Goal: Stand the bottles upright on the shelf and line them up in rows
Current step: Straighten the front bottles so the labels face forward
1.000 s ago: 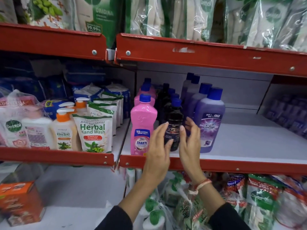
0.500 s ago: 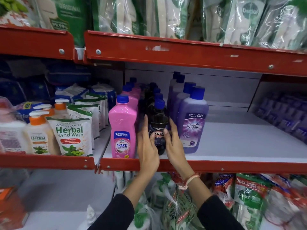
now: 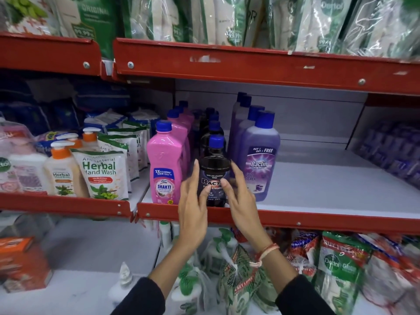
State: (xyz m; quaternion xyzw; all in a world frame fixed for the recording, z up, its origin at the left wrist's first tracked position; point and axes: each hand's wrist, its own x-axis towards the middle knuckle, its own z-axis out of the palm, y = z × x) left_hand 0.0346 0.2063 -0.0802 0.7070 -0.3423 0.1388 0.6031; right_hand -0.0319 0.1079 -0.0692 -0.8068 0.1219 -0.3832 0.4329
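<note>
1. We face the shelf, a white deck with a red front lip; its half toward 3 o'clock is bare, and the bottles crowd toward 9 o'clock.
2. Three rows run front to back: purple bottles at 3 o'clock of the group, pink bottles at 9 o'clock, and dark ones between. All stand upright.
3. The front dark bottle stands at the lip, between the pink and purple leaders, its label facing us.
4. Our left hand flanks it at 9 o'clock and our right hand at 3 o'clock. Both hands are spread wide with fingers loose; a fingertip or thumb may brush the label, yet neither hand holds it.
5. We judge the bottle full, so fairly heavy and steady on its base; the plastic looks stiff and glossy, likely slick. The broad body below the shoulder is the best place to take it, one palm on each side, rather than the small blue cap.
</note>
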